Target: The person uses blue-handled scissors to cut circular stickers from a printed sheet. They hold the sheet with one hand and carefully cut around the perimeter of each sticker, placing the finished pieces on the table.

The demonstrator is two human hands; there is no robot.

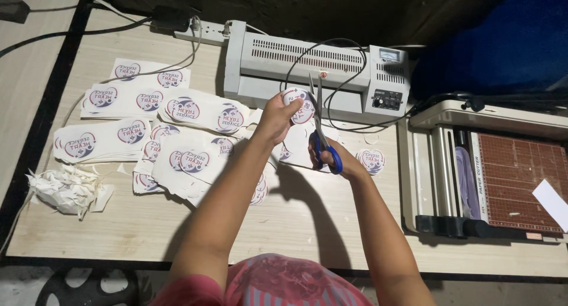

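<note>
We are trimming a round sticker [297,105] held in our left hand [273,118] over the table [296,217], our right hand [331,155] gripping blue-handled scissors [319,125]. One cut sticker [371,160] is lying nearby; many uncut sheets [148,125] are waiting beside scraps [68,189].

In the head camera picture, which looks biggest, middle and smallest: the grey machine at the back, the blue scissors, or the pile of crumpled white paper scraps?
1. Grey box-shaped laminating machine, clearly the largest.
2. Pile of crumpled white paper scraps.
3. Blue-handled metal scissors, held in the right hand; they sit nearer the camera, so second and third place are unsure.
</note>
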